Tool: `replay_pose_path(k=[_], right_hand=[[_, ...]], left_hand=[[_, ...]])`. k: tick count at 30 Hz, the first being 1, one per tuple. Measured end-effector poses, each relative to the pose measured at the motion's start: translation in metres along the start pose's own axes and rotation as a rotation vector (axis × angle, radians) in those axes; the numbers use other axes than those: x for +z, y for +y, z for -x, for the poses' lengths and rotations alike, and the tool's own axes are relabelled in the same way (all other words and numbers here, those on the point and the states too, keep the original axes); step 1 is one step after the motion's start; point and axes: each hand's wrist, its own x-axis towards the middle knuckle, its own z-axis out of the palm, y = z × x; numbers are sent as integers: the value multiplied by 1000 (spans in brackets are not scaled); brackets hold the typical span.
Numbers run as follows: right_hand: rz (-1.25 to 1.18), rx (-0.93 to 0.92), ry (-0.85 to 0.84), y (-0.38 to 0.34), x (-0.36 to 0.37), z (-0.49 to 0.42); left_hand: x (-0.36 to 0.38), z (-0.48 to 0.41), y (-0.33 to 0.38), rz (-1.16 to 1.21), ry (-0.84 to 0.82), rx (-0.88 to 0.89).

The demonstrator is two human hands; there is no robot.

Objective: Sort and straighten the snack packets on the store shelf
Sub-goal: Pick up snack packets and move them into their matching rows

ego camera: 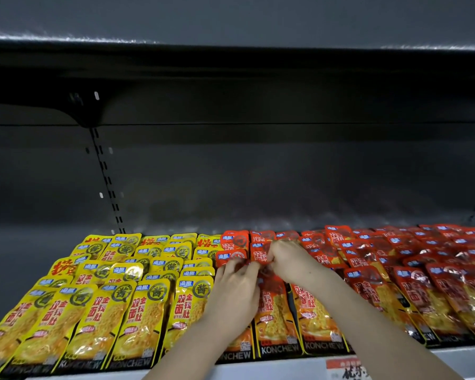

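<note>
here both hands meet in the middle of the shelf (285, 368), at the seam where the yellow packets (137, 305) end and the red packets (422, 292) begin. the right hand (292, 261) pinches one red packet (259, 253) in the back rows, fingers curled round its edge; the left hand (235, 289) grips the same packet from below. a price tag (346, 370) sits on the shelf's front lip.
</note>
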Motion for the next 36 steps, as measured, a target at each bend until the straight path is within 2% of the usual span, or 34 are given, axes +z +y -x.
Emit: replay_pose_path(k=[9,18,31,36], right_hand=[[-53,27,-13,-4,6,-2],[-215,5,155,1,3,-1],[-54,-22,214,6,4,5],[-68,-29,275,14,-2,23]], left_hand=[[5,0,0,-69,-10,43],[2,-5,0,37,79,22],[3,-6,-3,12,14,19],[2,-13,-1,59,18,-15]])
